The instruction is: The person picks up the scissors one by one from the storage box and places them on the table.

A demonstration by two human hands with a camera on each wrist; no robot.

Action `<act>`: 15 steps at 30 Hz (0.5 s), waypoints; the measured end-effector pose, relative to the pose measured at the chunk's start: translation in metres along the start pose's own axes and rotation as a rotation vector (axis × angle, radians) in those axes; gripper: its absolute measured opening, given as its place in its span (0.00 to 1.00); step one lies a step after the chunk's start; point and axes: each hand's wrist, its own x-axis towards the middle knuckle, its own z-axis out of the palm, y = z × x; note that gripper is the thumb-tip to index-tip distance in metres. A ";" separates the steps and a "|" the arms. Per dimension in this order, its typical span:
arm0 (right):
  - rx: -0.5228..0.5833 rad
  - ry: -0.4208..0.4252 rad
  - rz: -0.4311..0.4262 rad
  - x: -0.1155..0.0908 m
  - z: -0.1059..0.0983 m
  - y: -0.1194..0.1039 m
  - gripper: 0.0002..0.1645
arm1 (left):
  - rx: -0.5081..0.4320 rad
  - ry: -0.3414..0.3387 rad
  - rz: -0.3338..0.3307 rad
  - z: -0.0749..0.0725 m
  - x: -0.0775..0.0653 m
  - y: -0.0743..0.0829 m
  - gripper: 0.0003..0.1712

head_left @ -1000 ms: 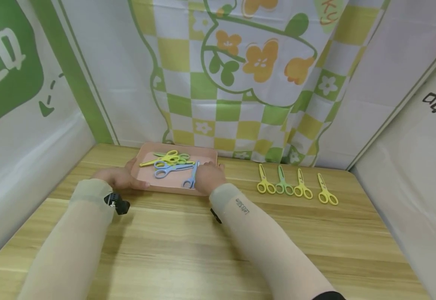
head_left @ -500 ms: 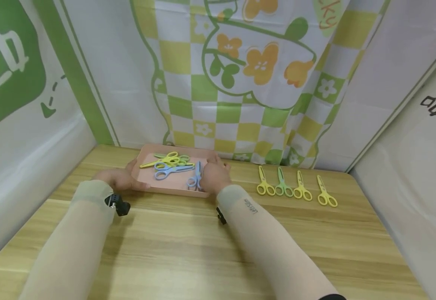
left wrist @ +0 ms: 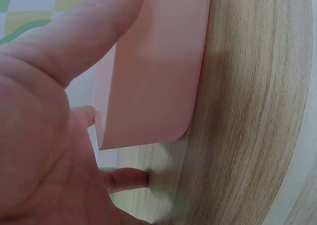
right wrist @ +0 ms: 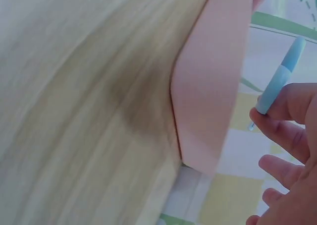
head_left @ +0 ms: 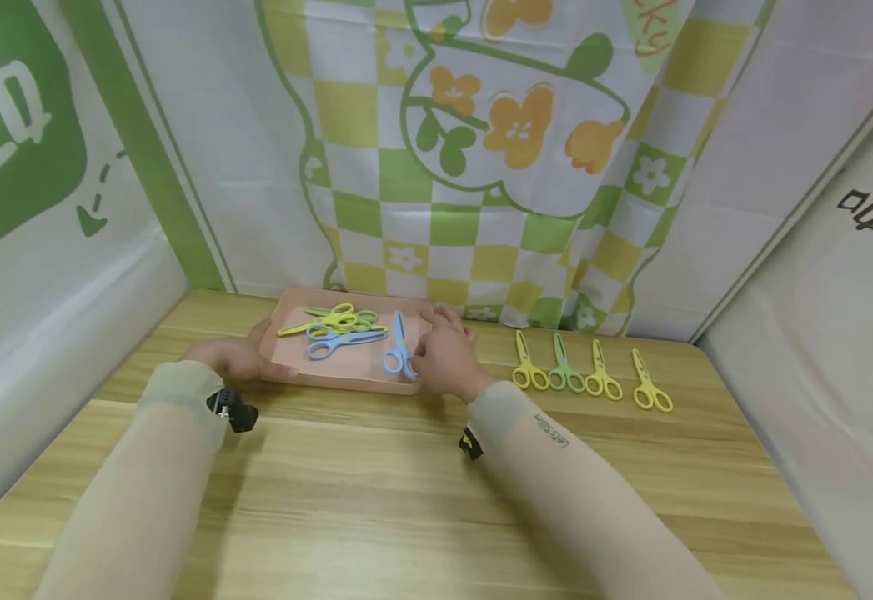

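Note:
My right hand (head_left: 447, 354) is over the right end of a pink tray (head_left: 316, 382). Its thumb and index finger pinch a pair of blue scissors (head_left: 399, 346) by the handle, blades pointing to the back. In the right wrist view, the blue scissors (right wrist: 277, 86) show edge-on above the tray wall (right wrist: 210, 81), the other fingers spread loosely. At the tray's left end rests my left hand (head_left: 237, 358). In the left wrist view, its straight thumb lies along the tray's front wall (left wrist: 153, 86) and its fingers spread beyond the corner.
Inside the tray, another pair of blue scissors (head_left: 331, 343) overlaps yellow scissors (head_left: 334, 317) and green scissors (head_left: 367, 320). To the right, several scissors stand in a row on the wooden table (head_left: 376, 500), including green scissors (head_left: 565, 367) and yellow scissors (head_left: 651, 387). A checkered curtain (head_left: 454, 225) hangs behind.
My right hand has moved to the right with the pinched blue scissors, whose blades have swung leftward to point nearly straight back. My left hand has stayed at the tray's left end.

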 end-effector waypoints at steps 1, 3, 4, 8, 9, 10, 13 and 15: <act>-0.003 0.016 -0.006 -0.003 -0.002 0.002 0.19 | -0.001 -0.008 0.000 0.000 -0.001 0.002 0.79; -0.012 0.051 -0.014 -0.010 -0.006 0.007 0.18 | 0.006 -0.010 -0.005 0.001 -0.004 0.005 0.79; -0.011 0.062 -0.016 -0.013 -0.007 0.009 0.18 | 0.017 -0.006 -0.010 0.001 -0.004 0.007 0.79; -0.001 0.095 -0.016 -0.024 -0.008 0.020 0.16 | 0.034 -0.003 -0.006 0.001 -0.005 0.008 0.78; -0.001 0.106 -0.015 -0.026 -0.008 0.023 0.16 | 0.027 -0.005 -0.004 0.001 -0.005 0.008 0.78; -0.005 0.115 -0.013 -0.028 -0.008 0.026 0.16 | 0.018 -0.006 -0.003 0.001 -0.005 0.008 0.78; -0.045 0.149 -0.006 -0.031 -0.007 0.036 0.15 | 0.006 0.003 -0.005 0.001 -0.005 0.007 0.79; -0.066 0.148 0.016 -0.033 -0.009 0.041 0.16 | 0.012 0.004 -0.009 0.002 -0.005 0.008 0.79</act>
